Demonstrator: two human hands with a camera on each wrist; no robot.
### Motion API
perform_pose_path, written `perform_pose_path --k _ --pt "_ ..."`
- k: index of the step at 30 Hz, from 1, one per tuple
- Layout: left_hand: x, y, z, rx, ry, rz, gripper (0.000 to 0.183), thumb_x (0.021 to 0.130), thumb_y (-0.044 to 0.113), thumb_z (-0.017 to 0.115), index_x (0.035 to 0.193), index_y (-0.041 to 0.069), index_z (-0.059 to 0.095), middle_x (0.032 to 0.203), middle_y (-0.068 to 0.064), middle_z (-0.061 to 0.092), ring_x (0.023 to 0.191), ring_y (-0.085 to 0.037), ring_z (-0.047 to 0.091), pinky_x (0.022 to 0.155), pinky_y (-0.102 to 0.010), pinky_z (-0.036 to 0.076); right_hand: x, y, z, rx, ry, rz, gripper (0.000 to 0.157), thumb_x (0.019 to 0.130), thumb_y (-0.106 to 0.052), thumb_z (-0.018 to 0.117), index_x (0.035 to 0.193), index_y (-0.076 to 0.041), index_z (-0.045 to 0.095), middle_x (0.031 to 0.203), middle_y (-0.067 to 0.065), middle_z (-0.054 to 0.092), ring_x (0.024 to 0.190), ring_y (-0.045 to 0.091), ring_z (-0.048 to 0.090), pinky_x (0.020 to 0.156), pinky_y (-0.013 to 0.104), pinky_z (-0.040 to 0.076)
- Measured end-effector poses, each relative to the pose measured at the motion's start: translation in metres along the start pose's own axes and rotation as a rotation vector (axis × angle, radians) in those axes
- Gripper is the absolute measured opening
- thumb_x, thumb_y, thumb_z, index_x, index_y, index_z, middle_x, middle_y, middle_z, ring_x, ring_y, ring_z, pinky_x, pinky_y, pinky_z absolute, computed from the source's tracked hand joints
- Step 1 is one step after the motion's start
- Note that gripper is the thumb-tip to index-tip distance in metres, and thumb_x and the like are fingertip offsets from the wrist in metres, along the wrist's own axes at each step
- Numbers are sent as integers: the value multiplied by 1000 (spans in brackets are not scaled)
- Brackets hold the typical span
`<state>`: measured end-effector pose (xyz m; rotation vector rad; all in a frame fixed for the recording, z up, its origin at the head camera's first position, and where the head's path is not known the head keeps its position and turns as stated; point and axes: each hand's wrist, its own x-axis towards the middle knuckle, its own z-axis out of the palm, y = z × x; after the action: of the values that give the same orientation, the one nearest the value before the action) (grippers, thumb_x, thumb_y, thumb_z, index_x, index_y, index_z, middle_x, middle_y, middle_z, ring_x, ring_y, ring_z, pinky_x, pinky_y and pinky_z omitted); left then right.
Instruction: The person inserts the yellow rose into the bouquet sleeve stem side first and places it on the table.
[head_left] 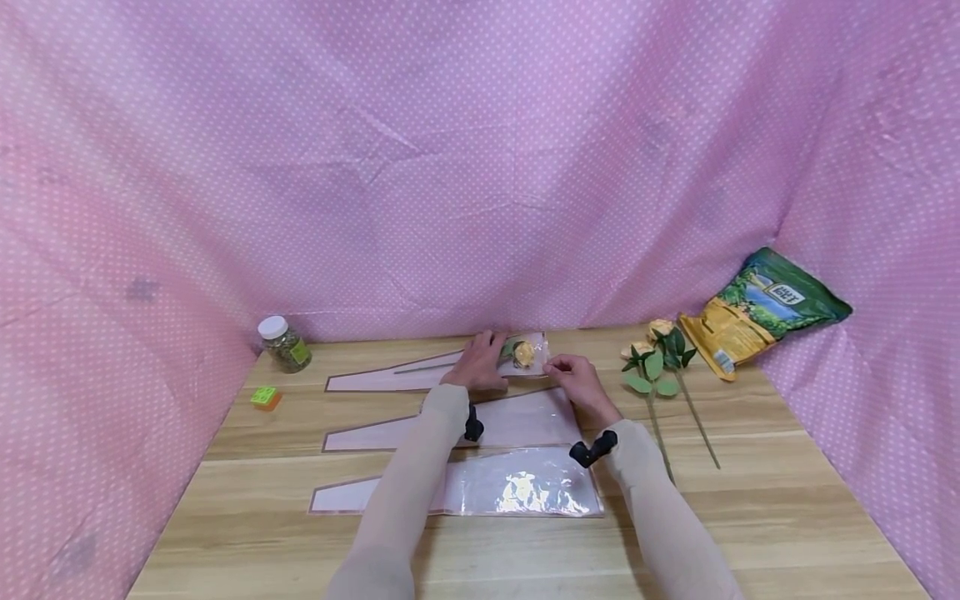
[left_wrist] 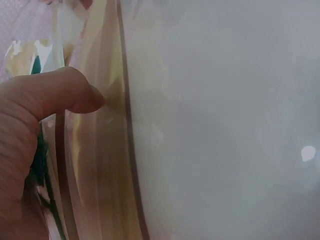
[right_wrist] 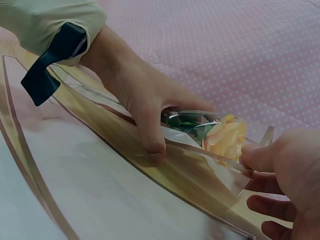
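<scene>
A yellow artificial rose [head_left: 524, 355] with green leaves lies inside a clear, tapered flower sleeve [head_left: 360, 382] at the back of the table. My left hand [head_left: 480, 363] spans this sleeve just below the bloom. Its thumb [left_wrist: 75, 90] comes down on the near side, while the other fingers reach across and are partly hidden. At the sleeve's wide end my right hand [head_left: 581, 383] pinches the plastic edge beside the bloom, between thumb [right_wrist: 260, 156] and forefinger. Two more sleeves, a middle one [head_left: 525, 419] and a near one [head_left: 480, 483], lie flat in front, under my forearms.
More yellow roses [head_left: 637, 350] with long stems lie to the right. Beyond them is a green and yellow bag [head_left: 772, 304]. A white-lidded jar [head_left: 285, 343] and a small green and orange block [head_left: 266, 397] stand on the left. Pink dotted cloth [head_left: 480, 167] rises behind the table.
</scene>
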<state>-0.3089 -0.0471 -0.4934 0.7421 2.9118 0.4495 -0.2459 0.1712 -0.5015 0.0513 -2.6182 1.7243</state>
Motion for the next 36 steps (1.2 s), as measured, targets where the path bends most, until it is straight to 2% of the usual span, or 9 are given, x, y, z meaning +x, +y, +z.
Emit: perform_pose_path --k 5,8,15,21,29,36 --pt "-1 -2 -4 -70 -32 -7 104 79 37 81 161 19 18 153 -12 37 144 -29 35 123 -50 25 1 3 0 -5 10 9 21 97 -13 62 104 5 71 98 16 70 85 14 55 74 24 44" --pt "-1 -5 -5 -87 -41 -7 105 80 42 80 161 21 17 159 -11 33 150 -30 30 124 -52 21 3 4 -1 -17 19 20 21 97 -13 62 105 5 71 99 17 70 86 16 56 74 24 45" --pt "-2 -9 -4 -104 -52 -4 107 81 43 80 162 25 13 160 -9 32 151 -29 28 126 -51 18 5 5 1 -52 26 46 22 97 -12 63 108 4 72 104 20 70 91 22 58 76 24 45" --pt "-2 -9 -3 -108 -42 10 104 81 42 81 161 24 16 165 -10 27 154 -31 24 126 -53 14 7 6 1 -114 40 49 21 97 -12 63 109 2 73 105 19 71 92 23 60 77 25 45" --pt "-3 -8 -1 -104 -57 9 104 83 41 80 162 24 15 169 -5 18 157 -29 16 128 -51 9 4 7 -2 -112 42 59 27 97 -15 61 117 3 69 113 21 70 104 30 63 90 36 50" --pt "-7 -6 -8 -117 -33 53 103 82 39 81 161 21 18 168 -7 19 157 -30 14 128 -50 10 -9 -1 -15 -45 75 74 37 100 -20 56 129 3 60 125 25 64 116 37 59 101 47 47"
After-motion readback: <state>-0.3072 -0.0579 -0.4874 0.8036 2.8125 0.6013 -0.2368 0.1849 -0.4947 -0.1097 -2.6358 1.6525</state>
